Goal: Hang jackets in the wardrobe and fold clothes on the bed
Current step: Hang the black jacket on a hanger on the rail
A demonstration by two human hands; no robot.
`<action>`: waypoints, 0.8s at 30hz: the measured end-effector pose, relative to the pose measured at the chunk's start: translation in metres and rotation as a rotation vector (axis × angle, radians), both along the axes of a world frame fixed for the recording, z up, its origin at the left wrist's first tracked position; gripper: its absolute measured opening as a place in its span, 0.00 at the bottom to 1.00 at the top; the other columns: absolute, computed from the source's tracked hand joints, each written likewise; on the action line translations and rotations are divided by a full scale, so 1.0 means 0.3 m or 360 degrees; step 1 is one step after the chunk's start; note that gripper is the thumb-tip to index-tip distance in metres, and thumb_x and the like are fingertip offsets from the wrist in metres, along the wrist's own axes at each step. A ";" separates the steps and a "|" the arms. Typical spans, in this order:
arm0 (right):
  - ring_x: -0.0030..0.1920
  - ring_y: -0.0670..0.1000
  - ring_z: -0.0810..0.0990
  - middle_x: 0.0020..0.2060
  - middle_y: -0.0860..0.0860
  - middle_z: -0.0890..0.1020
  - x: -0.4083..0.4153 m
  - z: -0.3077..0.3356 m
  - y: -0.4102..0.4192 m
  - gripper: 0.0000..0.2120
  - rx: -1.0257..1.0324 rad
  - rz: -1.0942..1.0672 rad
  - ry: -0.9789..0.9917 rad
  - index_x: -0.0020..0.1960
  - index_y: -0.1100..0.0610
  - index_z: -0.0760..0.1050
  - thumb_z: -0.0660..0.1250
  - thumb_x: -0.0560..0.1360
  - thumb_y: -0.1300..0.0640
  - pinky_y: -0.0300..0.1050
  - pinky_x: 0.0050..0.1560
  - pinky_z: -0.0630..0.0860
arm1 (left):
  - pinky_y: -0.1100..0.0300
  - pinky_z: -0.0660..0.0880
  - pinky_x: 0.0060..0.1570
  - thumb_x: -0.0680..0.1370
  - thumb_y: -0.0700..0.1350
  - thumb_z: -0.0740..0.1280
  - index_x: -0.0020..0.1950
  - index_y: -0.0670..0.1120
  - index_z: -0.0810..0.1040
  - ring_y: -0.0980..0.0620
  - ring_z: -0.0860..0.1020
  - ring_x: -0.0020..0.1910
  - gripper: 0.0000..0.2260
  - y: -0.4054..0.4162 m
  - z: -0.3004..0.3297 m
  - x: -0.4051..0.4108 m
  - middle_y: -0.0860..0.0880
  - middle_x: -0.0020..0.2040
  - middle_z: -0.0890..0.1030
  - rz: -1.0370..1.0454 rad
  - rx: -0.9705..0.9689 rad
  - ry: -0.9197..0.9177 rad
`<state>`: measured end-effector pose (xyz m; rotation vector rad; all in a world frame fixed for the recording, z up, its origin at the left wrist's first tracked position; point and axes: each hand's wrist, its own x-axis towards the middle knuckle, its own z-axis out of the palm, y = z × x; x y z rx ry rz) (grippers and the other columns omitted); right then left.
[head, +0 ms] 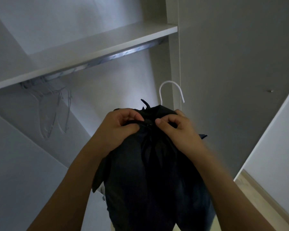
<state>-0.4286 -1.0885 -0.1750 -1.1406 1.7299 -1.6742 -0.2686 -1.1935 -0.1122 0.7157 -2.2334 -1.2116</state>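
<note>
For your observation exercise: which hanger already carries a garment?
The white hanger above the hands, its hook rising from the dark jacket; the clear hangers hang bare on the rail.

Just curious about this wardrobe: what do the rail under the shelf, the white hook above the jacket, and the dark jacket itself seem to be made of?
Rail: likely polished metal, given its bright streaky reflections.
Hook: thin bent wire, apparently white-coated; matte.
Jacket: dark woven fabric, soft creases, faint sheen; fibre unclear.
</note>
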 end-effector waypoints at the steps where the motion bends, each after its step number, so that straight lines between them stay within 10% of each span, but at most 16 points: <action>1: 0.44 0.39 0.78 0.43 0.40 0.74 0.005 -0.002 -0.002 0.08 -0.0008 0.0019 -0.0016 0.38 0.48 0.81 0.71 0.73 0.46 0.26 0.44 0.71 | 0.55 0.78 0.50 0.69 0.39 0.64 0.42 0.48 0.83 0.46 0.82 0.47 0.10 0.000 0.005 0.004 0.46 0.44 0.84 0.0008 0.0120 0.0032; 9: 0.44 0.38 0.76 0.44 0.46 0.73 0.037 -0.030 -0.012 0.07 0.0033 0.0104 0.0096 0.38 0.45 0.81 0.73 0.72 0.56 0.24 0.45 0.68 | 0.62 0.77 0.42 0.76 0.34 0.68 0.44 0.46 0.78 0.53 0.79 0.38 0.07 -0.004 -0.036 0.013 0.50 0.37 0.81 0.0057 0.0171 -0.0063; 24: 0.48 0.39 0.75 0.48 0.45 0.73 0.052 -0.148 -0.079 0.10 0.0149 0.0376 -0.0159 0.42 0.46 0.81 0.68 0.74 0.61 0.29 0.48 0.72 | 0.66 0.77 0.52 0.79 0.37 0.65 0.48 0.52 0.85 0.56 0.82 0.51 0.13 -0.028 -0.101 0.051 0.54 0.48 0.85 0.0128 0.0160 -0.0220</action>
